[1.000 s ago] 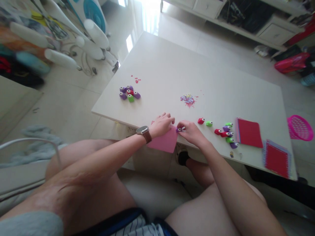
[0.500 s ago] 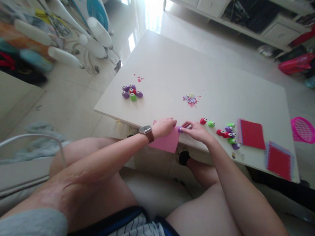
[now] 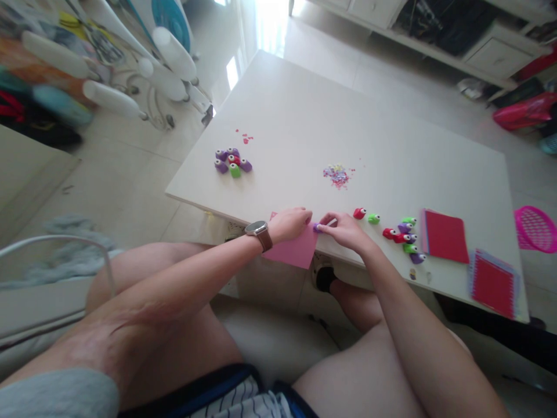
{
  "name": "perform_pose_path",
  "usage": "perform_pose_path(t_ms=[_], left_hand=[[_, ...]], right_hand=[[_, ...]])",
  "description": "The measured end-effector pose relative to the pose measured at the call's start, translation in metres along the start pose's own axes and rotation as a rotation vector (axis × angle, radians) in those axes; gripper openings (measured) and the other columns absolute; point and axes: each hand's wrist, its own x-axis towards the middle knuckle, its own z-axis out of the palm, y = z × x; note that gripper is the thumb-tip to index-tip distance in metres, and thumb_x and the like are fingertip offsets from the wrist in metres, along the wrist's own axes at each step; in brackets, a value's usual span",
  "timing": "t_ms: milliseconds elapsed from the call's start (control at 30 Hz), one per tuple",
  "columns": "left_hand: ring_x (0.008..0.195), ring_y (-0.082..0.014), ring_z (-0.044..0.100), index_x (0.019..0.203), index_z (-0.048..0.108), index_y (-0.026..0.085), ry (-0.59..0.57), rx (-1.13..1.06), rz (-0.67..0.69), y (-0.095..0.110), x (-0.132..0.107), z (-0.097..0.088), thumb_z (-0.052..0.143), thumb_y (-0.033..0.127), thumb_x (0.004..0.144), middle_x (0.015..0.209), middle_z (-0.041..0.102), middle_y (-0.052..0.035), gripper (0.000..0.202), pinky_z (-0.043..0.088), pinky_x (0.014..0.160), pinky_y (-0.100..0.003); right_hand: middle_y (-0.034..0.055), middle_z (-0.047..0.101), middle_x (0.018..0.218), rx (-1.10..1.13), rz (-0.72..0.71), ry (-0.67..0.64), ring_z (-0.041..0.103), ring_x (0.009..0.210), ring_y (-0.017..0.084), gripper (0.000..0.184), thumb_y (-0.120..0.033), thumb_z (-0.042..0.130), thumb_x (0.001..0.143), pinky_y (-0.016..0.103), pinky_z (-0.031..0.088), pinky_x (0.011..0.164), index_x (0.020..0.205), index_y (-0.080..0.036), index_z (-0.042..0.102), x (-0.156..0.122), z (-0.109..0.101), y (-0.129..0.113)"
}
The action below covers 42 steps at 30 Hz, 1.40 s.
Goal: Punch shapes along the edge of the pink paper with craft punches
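My left hand (image 3: 290, 223) presses a pink paper sheet (image 3: 296, 251) flat at the near edge of the white table (image 3: 304, 128); part of the sheet hangs over the edge. My right hand (image 3: 346, 230) is closed on a small purple paper punch (image 3: 317, 227) set on the sheet's right edge. A brown-strapped watch sits on my left wrist.
Red and green punches (image 3: 365, 216) lie right of my right hand, with a further cluster (image 3: 405, 238) beside two red paper stacks (image 3: 444, 235). Another punch group (image 3: 232, 162) sits far left. Punched confetti (image 3: 336, 175) lies mid-table. A pink basket (image 3: 536, 229) stands on the floor at right.
The view has shifted slightly. My right hand has closed down on the purple punch at the sheet's edge; my left hand stays on the paper.
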Motion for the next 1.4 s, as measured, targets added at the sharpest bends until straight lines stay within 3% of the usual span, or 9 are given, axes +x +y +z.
perform_pose_path(t_ms=[300, 600, 800, 1033, 1200, 1400], left_hand=[[0.096, -0.0217, 0.066, 0.101, 0.068, 0.019, -0.007, 0.007, -0.014, 0.002, 0.0, -0.001, 0.046, 0.017, 0.094, 0.104, 0.07, -0.0087, 0.024, 0.051, 0.085, -0.032], [0.093, -0.0222, 0.067, 0.098, 0.068, 0.02, -0.003, 0.033, -0.016, -0.003, 0.004, 0.003, 0.048, 0.018, 0.091, 0.101, 0.071, -0.008, 0.021, 0.05, 0.08, -0.032], [0.092, -0.0227, 0.068, 0.096, 0.068, 0.02, -0.018, 0.042, -0.02, -0.002, 0.004, 0.001, 0.048, 0.021, 0.092, 0.101, 0.071, -0.0088, 0.02, 0.05, 0.08, -0.032], [0.093, -0.0222, 0.068, 0.098, 0.068, 0.02, -0.027, 0.04, -0.004, -0.001, 0.003, -0.002, 0.049, 0.021, 0.092, 0.101, 0.071, -0.0089, 0.02, 0.05, 0.081, -0.032], [0.091, -0.022, 0.067, 0.096, 0.067, 0.02, -0.017, 0.039, -0.003, -0.001, 0.002, -0.001, 0.048, 0.018, 0.091, 0.1, 0.071, -0.0082, 0.02, 0.05, 0.08, -0.032], [0.092, -0.0208, 0.066, 0.097, 0.066, 0.02, -0.016, 0.019, 0.0, -0.003, -0.001, 0.0, 0.049, 0.017, 0.091, 0.101, 0.07, -0.0073, 0.019, 0.05, 0.082, -0.032]], right_hand=[[0.0052, 0.075, 0.08, -0.078, 0.111, 0.026, 0.067, 0.073, 0.017, 0.009, -0.019, 0.079, 0.077, 0.025, 0.047, 0.065, 0.077, -0.017, 0.07, 0.007, 0.001, -0.013], [0.004, 0.074, 0.073, -0.231, 0.228, -0.004, 0.064, 0.067, 0.016, 0.015, -0.023, 0.083, 0.074, 0.025, 0.042, 0.058, 0.07, -0.017, 0.069, 0.018, 0.001, -0.02], [0.0055, 0.075, 0.076, -0.202, 0.199, -0.072, 0.066, 0.071, 0.018, 0.018, -0.028, 0.084, 0.075, 0.026, 0.045, 0.06, 0.074, -0.017, 0.07, 0.019, -0.009, -0.014], [0.0069, 0.076, 0.094, -0.183, 0.031, -0.06, 0.069, 0.082, 0.019, 0.031, -0.026, 0.089, 0.068, 0.025, 0.049, 0.066, 0.092, -0.018, 0.07, 0.005, -0.011, -0.013], [0.0058, 0.075, 0.088, -0.331, -0.076, -0.017, 0.067, 0.081, 0.018, 0.01, -0.011, 0.071, 0.077, 0.025, 0.045, 0.069, 0.083, -0.019, 0.069, 0.0, -0.003, -0.017], [0.0067, 0.075, 0.084, -0.46, -0.006, 0.044, 0.065, 0.077, 0.02, 0.01, -0.011, 0.069, 0.074, 0.027, 0.042, 0.066, 0.079, -0.02, 0.07, -0.004, -0.027, -0.011]])
